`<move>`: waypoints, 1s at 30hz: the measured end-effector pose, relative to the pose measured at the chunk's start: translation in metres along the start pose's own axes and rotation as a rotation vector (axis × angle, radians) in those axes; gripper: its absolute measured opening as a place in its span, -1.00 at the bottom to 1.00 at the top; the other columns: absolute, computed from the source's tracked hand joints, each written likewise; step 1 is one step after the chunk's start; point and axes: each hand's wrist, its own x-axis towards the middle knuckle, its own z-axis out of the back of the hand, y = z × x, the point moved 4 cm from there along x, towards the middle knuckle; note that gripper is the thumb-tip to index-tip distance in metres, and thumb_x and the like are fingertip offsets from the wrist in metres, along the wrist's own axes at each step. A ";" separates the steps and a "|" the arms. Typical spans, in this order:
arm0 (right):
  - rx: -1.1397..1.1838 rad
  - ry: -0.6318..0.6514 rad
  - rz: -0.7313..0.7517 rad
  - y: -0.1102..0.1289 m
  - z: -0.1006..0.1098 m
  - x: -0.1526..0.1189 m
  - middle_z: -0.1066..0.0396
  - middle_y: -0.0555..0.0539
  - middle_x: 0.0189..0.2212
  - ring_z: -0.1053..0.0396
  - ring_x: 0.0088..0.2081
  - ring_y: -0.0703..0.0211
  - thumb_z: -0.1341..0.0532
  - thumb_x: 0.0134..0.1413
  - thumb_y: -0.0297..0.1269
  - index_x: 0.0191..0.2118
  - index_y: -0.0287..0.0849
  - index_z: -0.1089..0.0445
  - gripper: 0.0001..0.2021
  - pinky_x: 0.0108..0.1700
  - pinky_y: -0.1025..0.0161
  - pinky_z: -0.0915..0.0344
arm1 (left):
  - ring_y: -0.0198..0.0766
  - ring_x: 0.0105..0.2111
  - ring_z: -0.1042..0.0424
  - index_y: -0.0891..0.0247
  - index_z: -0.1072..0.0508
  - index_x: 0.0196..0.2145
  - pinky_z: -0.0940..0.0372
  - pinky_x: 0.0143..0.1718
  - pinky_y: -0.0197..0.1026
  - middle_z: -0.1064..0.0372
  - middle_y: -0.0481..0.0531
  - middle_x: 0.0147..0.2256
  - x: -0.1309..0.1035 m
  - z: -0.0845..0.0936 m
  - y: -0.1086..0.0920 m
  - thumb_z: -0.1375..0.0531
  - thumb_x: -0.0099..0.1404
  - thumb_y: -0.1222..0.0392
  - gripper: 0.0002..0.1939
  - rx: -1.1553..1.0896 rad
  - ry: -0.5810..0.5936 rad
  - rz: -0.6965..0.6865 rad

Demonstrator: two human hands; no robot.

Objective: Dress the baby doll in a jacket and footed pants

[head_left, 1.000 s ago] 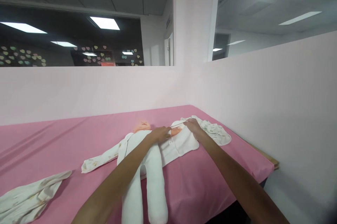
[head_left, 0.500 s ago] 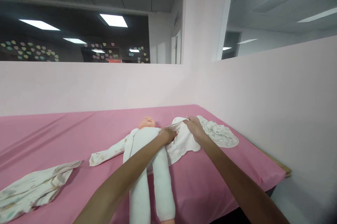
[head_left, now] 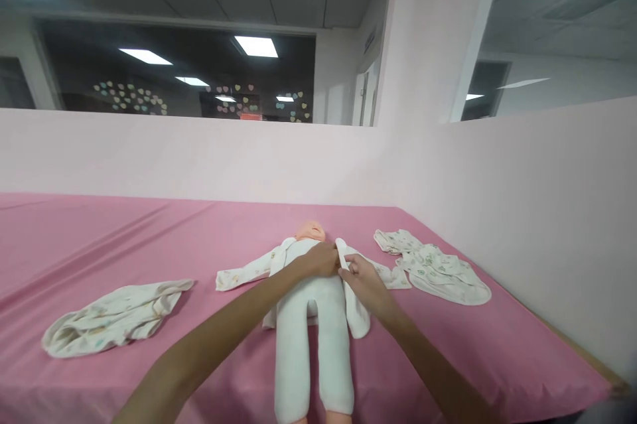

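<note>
A doll in white leggings (head_left: 336,357) lies on its back, its head (head_left: 311,231) toward the wall. A patterned white jacket (head_left: 249,273) is under and around it, the front spread apart and both sleeves stretched sideways. My left hand (head_left: 322,259) lies over the doll's chest, fingers closed at the jacket's right front edge; the fingertips are partly hidden. My right hand (head_left: 362,281) pinches the same white front panel just beside it. That panel hangs down along the doll's right-hand side in the picture.
A folded patterned garment (head_left: 119,318) lies at the left on the pink sheet (head_left: 199,357). Another crumpled patterned garment (head_left: 442,271) is at the right, near the side wall (head_left: 557,212). A low wall (head_left: 199,158) with windows stands behind.
The view has shifted left. My right hand has come closer to my left, and the panel held out to the right is now drawn in beside the doll. The right sleeve now shows.
</note>
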 end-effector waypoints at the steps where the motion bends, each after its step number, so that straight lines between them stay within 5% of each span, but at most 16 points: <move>1: 0.025 0.018 -0.034 -0.005 0.001 -0.002 -0.09 0.13 -0.58 -0.10 -0.53 0.24 -0.14 -0.01 -0.19 -0.09 -0.11 -0.34 -0.68 -0.46 0.31 -0.04 | -0.08 0.01 -0.36 0.25 -0.43 -0.03 -0.26 0.07 0.02 -0.38 0.16 0.01 -0.017 0.005 0.007 -0.13 0.37 0.05 -0.69 -0.016 -0.044 0.018; 5: 0.090 0.057 -0.093 -0.007 -0.007 -0.006 -0.18 0.10 -0.51 -0.16 -0.49 0.25 -0.16 -0.02 -0.16 -0.02 -0.11 -0.33 -0.60 -0.43 0.31 -0.10 | 0.02 0.20 -0.16 0.17 -0.21 0.22 -0.12 0.17 0.03 -0.20 0.18 0.20 -0.104 0.015 0.052 -0.08 0.35 -0.06 -0.45 -0.267 -0.311 0.345; 9: 0.172 0.031 -0.036 0.018 -0.030 -0.002 -0.32 0.02 -0.31 -0.29 -0.39 0.25 -0.16 -0.02 -0.24 0.01 -0.10 -0.33 -0.60 -0.33 0.30 -0.21 | -0.08 -0.06 -0.41 0.24 -0.07 0.28 -0.30 -0.06 -0.11 -0.36 0.20 0.03 -0.164 -0.009 0.073 -0.11 0.30 -0.16 -0.28 -0.755 -0.239 0.637; 12: 0.306 0.198 -0.037 0.034 -0.055 -0.002 -0.34 0.00 -0.26 -0.32 -0.45 0.28 -0.11 -0.04 -0.36 0.11 -0.11 -0.24 -0.49 -0.38 0.30 -0.26 | -0.19 -0.32 -0.43 0.28 -0.18 0.20 -0.30 -0.28 -0.19 -0.44 0.06 -0.27 -0.167 -0.022 0.064 -0.19 0.24 -0.18 -0.29 -1.021 -0.190 0.586; 15: 0.311 0.311 0.035 0.039 -0.068 -0.006 -0.36 0.02 -0.33 -0.37 -0.42 0.26 -0.10 -0.02 -0.37 0.08 -0.14 -0.28 -0.54 -0.35 0.30 -0.28 | -0.23 -0.37 -0.39 0.30 -0.37 -0.01 -0.27 -0.32 -0.21 -0.40 0.02 -0.35 -0.157 -0.028 0.057 -0.23 0.18 -0.21 -0.41 -1.081 -0.232 0.553; 19: 0.230 0.158 0.030 0.025 -0.054 0.001 -0.37 0.01 -0.37 -0.37 -0.40 0.24 -0.12 0.06 -0.23 -0.03 -0.13 -0.35 -0.66 -0.36 0.31 -0.27 | -0.20 -0.33 -0.39 0.28 -0.42 -0.24 -0.27 -0.27 -0.18 -0.40 0.04 -0.34 -0.152 -0.033 0.061 -0.25 0.13 -0.25 -0.50 -1.098 -0.316 0.624; 24: 0.019 -0.131 -0.040 0.006 -0.025 0.026 -0.39 -0.04 -0.38 -0.31 -0.45 0.23 -0.12 0.05 -0.19 -0.16 -0.17 -0.35 -0.75 -0.48 0.33 -0.15 | -0.34 -0.49 -0.30 0.26 -0.37 -0.20 -0.22 -0.40 -0.25 -0.34 -0.05 -0.43 -0.150 -0.031 0.063 -0.31 0.10 -0.08 -0.57 -1.281 -0.361 0.629; 27: -0.070 -0.145 -0.028 0.002 -0.022 0.038 -0.30 0.02 -0.50 -0.21 -0.52 0.25 -0.13 0.06 -0.14 -0.37 -0.15 -0.31 -0.82 -0.52 0.33 -0.04 | -0.45 -0.62 -0.07 0.27 -0.35 -0.16 -0.06 -0.54 -0.31 -0.19 -0.19 -0.54 -0.152 -0.019 0.062 -0.29 0.11 0.02 -0.60 -1.195 -0.400 0.690; 30: -0.151 -0.120 -0.017 0.004 -0.028 0.047 -0.14 0.06 -0.64 -0.12 -0.56 0.27 -0.13 0.07 -0.06 -0.59 -0.12 -0.15 -0.66 -0.51 0.31 0.02 | -0.44 -0.62 -0.04 0.28 -0.34 -0.07 -0.02 -0.56 -0.32 -0.10 -0.23 -0.57 -0.150 -0.004 0.049 -0.22 0.15 0.09 -0.60 -1.113 -0.377 0.658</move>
